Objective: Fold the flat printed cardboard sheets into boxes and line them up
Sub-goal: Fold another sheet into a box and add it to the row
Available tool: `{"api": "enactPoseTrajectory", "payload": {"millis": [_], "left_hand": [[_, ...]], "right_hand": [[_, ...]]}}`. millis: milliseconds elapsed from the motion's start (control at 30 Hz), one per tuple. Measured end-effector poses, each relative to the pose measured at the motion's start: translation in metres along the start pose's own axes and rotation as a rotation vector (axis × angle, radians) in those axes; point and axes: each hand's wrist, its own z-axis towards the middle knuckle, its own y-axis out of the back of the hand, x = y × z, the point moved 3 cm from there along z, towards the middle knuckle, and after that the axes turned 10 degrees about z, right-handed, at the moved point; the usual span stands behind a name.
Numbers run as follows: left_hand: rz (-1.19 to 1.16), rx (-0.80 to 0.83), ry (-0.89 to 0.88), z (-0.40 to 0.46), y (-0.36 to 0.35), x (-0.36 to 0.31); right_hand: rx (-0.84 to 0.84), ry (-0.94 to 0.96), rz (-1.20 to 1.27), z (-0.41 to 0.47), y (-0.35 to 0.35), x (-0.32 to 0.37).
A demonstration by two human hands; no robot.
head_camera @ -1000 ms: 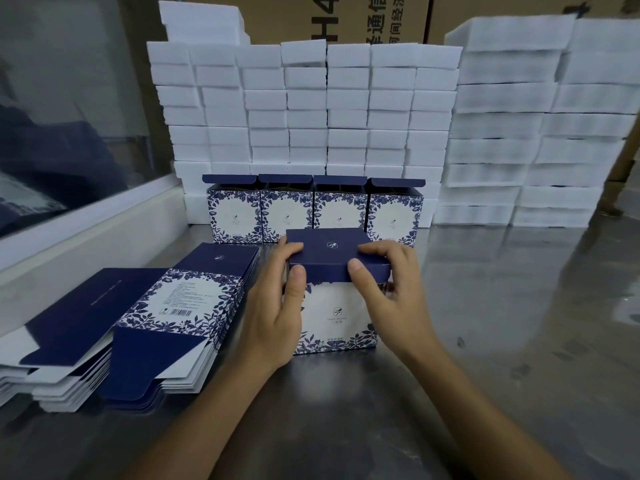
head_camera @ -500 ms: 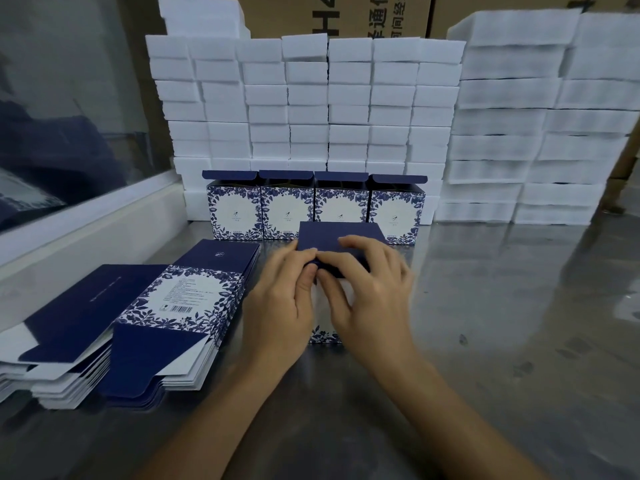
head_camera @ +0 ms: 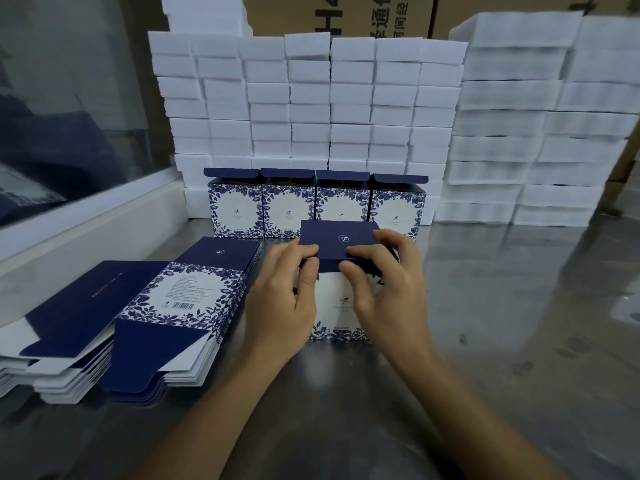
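Head view shows both hands meeting on 1 upright blue-and-white floral printed cardboard box standing on the shiny grey metal table. Left hand has its grip clamped on the box's dark navy top flap: thumb curled against the flap's front edge, fingers laid over its left part. Right hand pinches the same flap from the right, thumb at the front edge and fingers curled over the top. Both wrists hide the box's lower corners.

Just left of the hands lie 2 stacks of flat printed cardboard sheets, navy and floral, overlapping each other.

Behind the held box, close but apart from it, stands a row of 4 folded floral boxes, side by side, their navy lid flaps open. Behind these rises a wall of stacked white foam blocks, with wider white foam slabs piled at right and brown cartons behind.
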Motion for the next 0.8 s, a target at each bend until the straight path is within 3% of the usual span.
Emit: {"api": "enactPoseTrajectory", "payload": {"millis": [267,567,800], "left_hand": [[-0.044,0.024,-0.003,0.001,0.0,0.004],[-0.033,-0.024,-0.026,0.002,0.001,0.009],[-0.087,-0.044,-0.038,0.001,-0.001,0.012]], "right_hand": [[-0.024,-0.026,0.014,0.004,0.005,-0.003],[-0.06,-0.152,0.215,0.006,0.011,-0.022],[-0.087,-0.041,0.158,0.009,0.013,-0.023]]}}
